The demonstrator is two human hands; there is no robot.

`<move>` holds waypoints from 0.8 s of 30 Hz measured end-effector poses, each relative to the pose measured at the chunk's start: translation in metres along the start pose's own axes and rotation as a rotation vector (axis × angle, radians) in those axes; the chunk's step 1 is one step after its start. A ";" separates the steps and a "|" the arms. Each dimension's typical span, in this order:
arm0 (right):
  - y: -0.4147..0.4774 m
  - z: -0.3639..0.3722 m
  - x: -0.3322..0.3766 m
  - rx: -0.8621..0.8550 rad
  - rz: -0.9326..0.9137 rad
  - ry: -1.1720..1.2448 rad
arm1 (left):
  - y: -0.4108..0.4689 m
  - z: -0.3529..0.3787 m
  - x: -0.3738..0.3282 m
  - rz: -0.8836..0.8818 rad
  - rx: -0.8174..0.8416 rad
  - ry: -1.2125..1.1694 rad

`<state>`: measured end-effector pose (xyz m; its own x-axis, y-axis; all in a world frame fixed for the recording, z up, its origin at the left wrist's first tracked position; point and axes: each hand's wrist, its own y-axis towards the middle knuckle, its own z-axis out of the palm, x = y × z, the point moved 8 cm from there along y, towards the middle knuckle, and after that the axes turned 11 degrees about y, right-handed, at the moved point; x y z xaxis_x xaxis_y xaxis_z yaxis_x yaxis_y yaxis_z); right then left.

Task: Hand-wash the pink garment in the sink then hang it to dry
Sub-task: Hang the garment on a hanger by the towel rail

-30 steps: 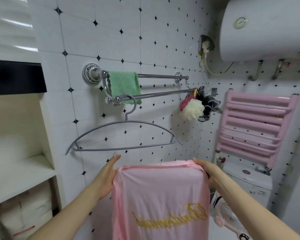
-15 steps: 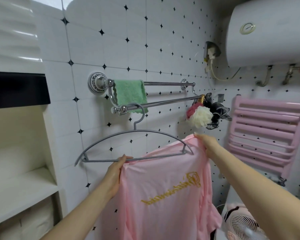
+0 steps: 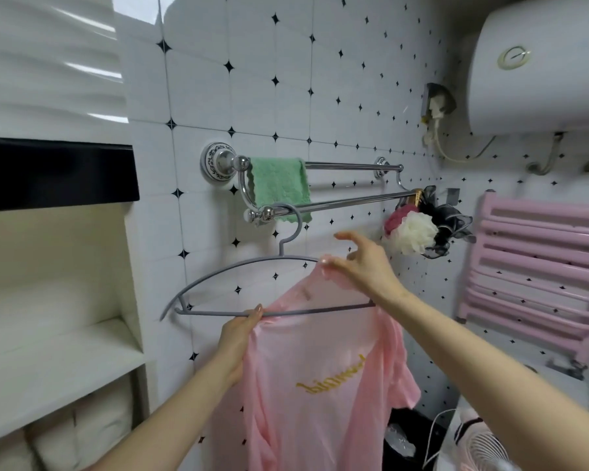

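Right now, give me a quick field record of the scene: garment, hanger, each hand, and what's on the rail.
garment: pink garment, partly draped on hanger, not fully on
hanger: grey hanger, hooked on front towel rail
left hand: left hand pinching fabric at hanger's bottom bar
right hand: right hand pinching fabric at hanger's right shoulder
rail items: green cloth, bath puffs
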<state>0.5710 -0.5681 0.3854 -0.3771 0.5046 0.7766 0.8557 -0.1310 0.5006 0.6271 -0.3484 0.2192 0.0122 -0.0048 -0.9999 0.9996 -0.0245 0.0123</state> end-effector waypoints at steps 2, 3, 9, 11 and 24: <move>0.002 0.011 -0.003 0.002 -0.094 -0.399 | -0.004 -0.006 -0.006 0.029 -0.041 0.050; 0.003 0.016 -0.002 -0.003 -0.163 -0.538 | -0.006 -0.010 -0.009 0.064 -0.049 0.105; 0.009 0.040 -0.011 0.145 -0.410 -0.841 | -0.016 -0.020 -0.019 0.292 -0.056 0.569; 0.018 0.032 -0.012 0.160 -0.445 -0.851 | -0.016 -0.026 -0.018 0.295 -0.126 0.585; 0.048 0.001 -0.017 0.180 -0.629 -0.853 | 0.004 -0.039 -0.001 -0.014 0.011 -0.009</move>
<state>0.6189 -0.5820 0.3961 -0.4558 0.8758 -0.1590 0.6602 0.4524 0.5995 0.6321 -0.3092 0.2203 -0.0016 -0.0135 -0.9999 0.9994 -0.0352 -0.0011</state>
